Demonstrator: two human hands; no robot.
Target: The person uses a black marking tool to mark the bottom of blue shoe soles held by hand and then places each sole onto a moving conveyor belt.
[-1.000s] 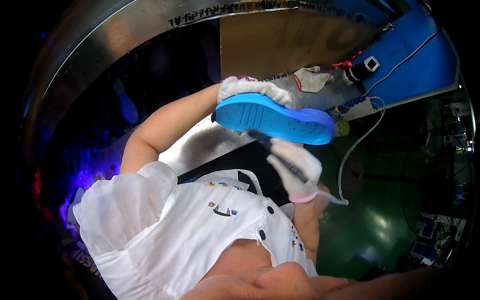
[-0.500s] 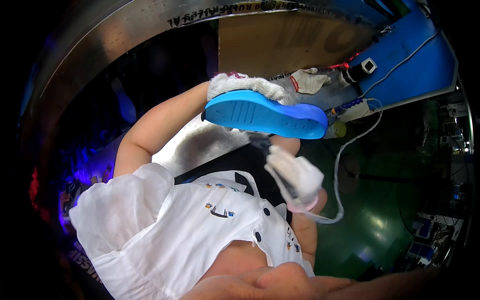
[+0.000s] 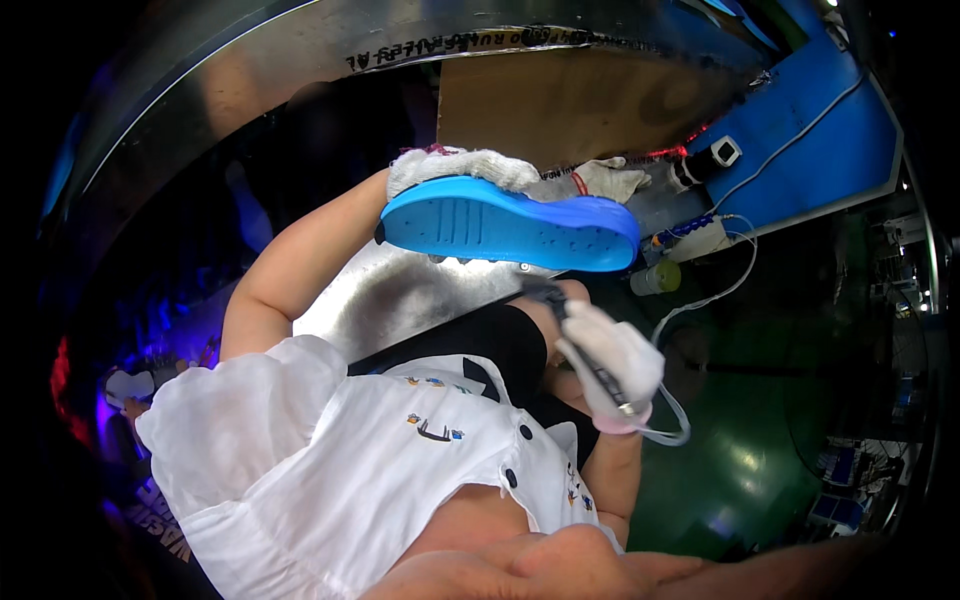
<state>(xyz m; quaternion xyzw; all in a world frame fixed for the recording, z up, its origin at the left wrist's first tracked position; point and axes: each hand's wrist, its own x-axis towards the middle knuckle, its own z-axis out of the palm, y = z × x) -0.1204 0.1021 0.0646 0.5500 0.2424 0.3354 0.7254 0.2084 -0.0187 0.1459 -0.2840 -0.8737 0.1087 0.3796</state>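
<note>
My left hand [image 3: 462,170], in a white knitted glove, grips a bright blue shoe sole [image 3: 510,225] along its far edge. Grooves and small marks show on the side toward me, and a dark bit sits at its left end. My left fingers are partly hidden behind it. Below and to the right, my right hand [image 3: 618,360], also in a white glove with a pink cuff, is closed around a slim black hand tool [image 3: 545,292]. The tool's dark head is blurred, just under the sole and apart from it. A pale hose [image 3: 678,425] trails from its rear end.
A shiny metal surface [image 3: 400,300] lies below the sole. Behind it are a cardboard sheet [image 3: 590,110], a loose white glove [image 3: 610,180] with a red cuff, a black-and-white device [image 3: 710,160] and a blue panel [image 3: 810,150]. A yellowish-green container [image 3: 657,278] stands at right.
The view has shifted slightly. My left hand has drawn the sole a little to the left, while my right hand and the tool have moved a little to the right. Both grips stay.
</note>
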